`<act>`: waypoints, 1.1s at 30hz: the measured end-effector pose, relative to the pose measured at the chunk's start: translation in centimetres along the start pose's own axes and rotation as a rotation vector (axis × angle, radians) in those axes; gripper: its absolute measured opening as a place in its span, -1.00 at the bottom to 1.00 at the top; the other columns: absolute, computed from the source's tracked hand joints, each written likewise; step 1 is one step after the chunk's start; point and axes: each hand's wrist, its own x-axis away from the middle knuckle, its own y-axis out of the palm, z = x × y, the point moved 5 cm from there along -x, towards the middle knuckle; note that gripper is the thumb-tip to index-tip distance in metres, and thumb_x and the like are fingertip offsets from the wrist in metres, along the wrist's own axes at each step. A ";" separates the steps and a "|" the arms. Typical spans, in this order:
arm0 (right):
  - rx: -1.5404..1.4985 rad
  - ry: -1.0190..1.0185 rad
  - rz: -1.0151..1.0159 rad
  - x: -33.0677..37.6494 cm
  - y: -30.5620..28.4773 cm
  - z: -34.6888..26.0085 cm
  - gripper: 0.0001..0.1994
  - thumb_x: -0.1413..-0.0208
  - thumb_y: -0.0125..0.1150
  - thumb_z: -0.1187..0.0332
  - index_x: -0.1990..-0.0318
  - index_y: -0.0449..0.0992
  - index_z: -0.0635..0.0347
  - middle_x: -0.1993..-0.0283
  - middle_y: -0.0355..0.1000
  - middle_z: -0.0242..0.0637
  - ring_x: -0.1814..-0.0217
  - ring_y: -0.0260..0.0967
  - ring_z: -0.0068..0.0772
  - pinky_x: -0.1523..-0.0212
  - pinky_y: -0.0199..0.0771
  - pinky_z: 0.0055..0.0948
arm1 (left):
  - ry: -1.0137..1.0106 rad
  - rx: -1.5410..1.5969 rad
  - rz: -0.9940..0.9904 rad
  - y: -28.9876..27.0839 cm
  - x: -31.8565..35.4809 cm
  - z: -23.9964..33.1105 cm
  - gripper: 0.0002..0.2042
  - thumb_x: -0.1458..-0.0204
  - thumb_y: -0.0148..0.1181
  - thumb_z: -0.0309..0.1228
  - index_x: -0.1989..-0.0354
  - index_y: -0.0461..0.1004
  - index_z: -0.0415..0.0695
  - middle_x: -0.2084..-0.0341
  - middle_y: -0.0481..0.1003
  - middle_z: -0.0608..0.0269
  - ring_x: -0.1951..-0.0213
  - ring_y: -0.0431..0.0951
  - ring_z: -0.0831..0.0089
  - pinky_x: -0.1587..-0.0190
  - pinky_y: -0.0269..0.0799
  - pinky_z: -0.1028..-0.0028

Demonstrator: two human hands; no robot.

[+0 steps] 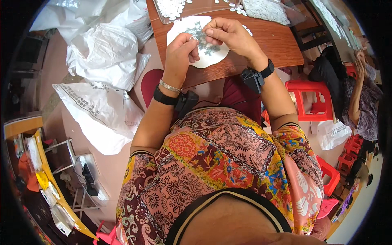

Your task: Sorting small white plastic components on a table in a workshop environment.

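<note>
My left hand (pixel 183 51) is just above the near-left part of the round white sheet (pixel 210 61), thumb and forefinger pinching a small white ring (pixel 193 38). My right hand (pixel 230 36) hovers over the sheet's right side, its fingertips drawn together; whether they grip anything, I cannot tell. Small grey pieces (pixel 211 50) lie on the sheet, which rests on the brown wooden counter (pixel 265 43). Beyond the sheet sit loose white pieces (pixel 170 9) in a clear tray (pixel 200 9); beyond it to the right is a heap of white pieces (pixel 267 11). White bags (pixel 104 53) stand left of the sheet, on the floor.
</note>
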 end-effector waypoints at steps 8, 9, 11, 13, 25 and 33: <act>0.227 0.098 0.011 0.3 -0.3 0.2 -0.74 -0.22 0.02 0.23 0.42 0.46 0.19 0.57 0.35 -0.53 0.53 0.20 -0.76 0.50 0.18 -0.71 | 0.247 -0.389 -0.005 0.2 -0.5 0.9 -0.85 0.01 0.06 -0.42 0.42 0.44 -0.27 0.59 0.38 0.30 0.53 0.34 0.54 0.44 0.24 0.57; 0.265 0.108 0.002 0.3 -0.1 0.2 -0.73 -0.22 0.01 0.22 0.44 0.45 0.20 0.58 0.33 -0.53 0.54 0.17 -0.75 0.51 0.17 -0.69 | 0.339 -0.459 -0.019 0.3 -0.5 1.3 -0.84 0.03 0.07 -0.43 0.41 0.44 -0.30 0.56 0.38 0.25 0.50 0.34 0.50 0.42 0.25 0.54; 0.276 0.056 0.004 0.2 0.4 0.6 -0.73 -0.22 0.01 0.23 0.45 0.43 0.21 0.60 0.30 -0.54 0.56 0.14 -0.73 0.53 0.15 -0.66 | 0.360 -0.465 -0.038 0.5 -0.5 1.3 -0.85 0.04 0.08 -0.45 0.41 0.43 -0.31 0.54 0.38 0.22 0.49 0.34 0.48 0.42 0.25 0.52; 0.286 0.006 0.005 0.2 0.8 0.4 -0.73 -0.22 0.00 0.24 0.46 0.42 0.22 0.62 0.28 -0.54 0.57 0.11 -0.72 0.54 0.14 -0.64 | 0.380 -0.471 -0.056 0.6 -0.5 1.2 -0.85 0.06 0.09 -0.46 0.41 0.43 -0.32 0.52 0.37 0.20 0.48 0.34 0.45 0.41 0.26 0.51; 0.200 0.045 0.013 0.6 1.5 1.5 -0.75 -0.17 0.01 0.28 0.48 0.38 0.24 0.62 0.30 -0.44 0.54 0.16 -0.64 0.49 0.22 -0.55 | 0.137 -0.173 -0.103 0.3 -0.7 -0.6 -0.88 0.01 0.07 -0.47 0.44 0.47 -0.29 0.58 0.39 0.37 0.51 0.32 0.66 0.43 0.24 0.63; 0.091 -0.016 0.010 0.6 1.5 1.1 -0.84 -0.14 0.12 0.37 0.19 0.47 0.25 0.46 0.37 -0.51 0.41 0.23 -0.73 0.35 0.25 -0.69 | 0.023 0.131 -0.075 -1.0 -1.3 -1.2 -0.87 -0.03 0.04 -0.44 0.43 0.46 -0.24 0.59 0.45 0.32 0.53 0.39 0.62 0.44 0.26 0.66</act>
